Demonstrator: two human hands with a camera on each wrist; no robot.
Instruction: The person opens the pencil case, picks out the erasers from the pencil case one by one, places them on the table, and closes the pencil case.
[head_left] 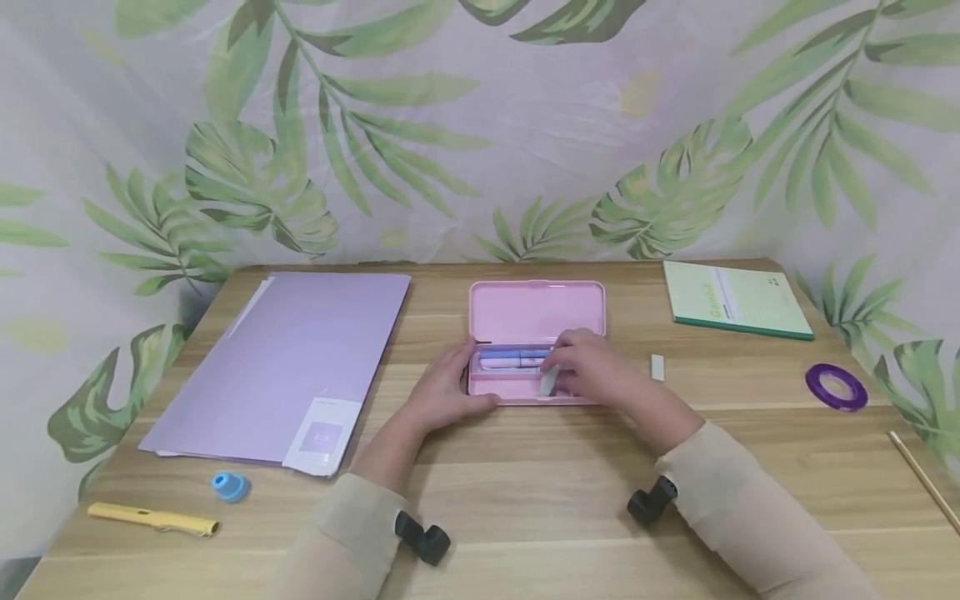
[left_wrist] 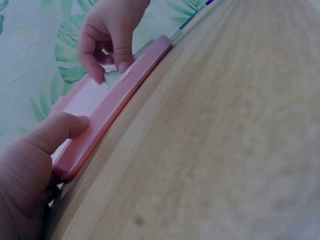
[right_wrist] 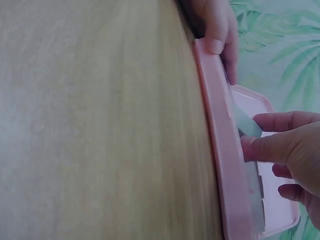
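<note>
A person's right hand [head_left: 592, 371] pinches a small pale grey rectangular eraser [head_left: 548, 382] between thumb and fingertips, holding it just over the front edge of an open pink plastic pencil case [head_left: 536, 312], while the left hand [head_left: 442, 392] rests against the case's left end, thumb laid along its front wall and fingers curled round the corner. The pinch looks light and takes only the upper part of the eraser, so the piece could slip and drop onto the wooden tabletop [head_left: 525, 500] on the near side of the right hand, or catch on the case's rim and tip. The case itself appears shallow and light; a push from the right hand might slide it away if the left hand's hold eases. Under the right hand's fingers, on their far side, blue pens [head_left: 513, 358] lie lengthwise in the tray, leaving little free room beside them, which may crowd the eraser. The eraser shows as a flat, pale block, tilted, its lower end near the tray's front wall; whether it touches the wall cannot be told. A second small pale block [head_left: 657, 367] lies on the tabletop just right of the right hand.
</note>
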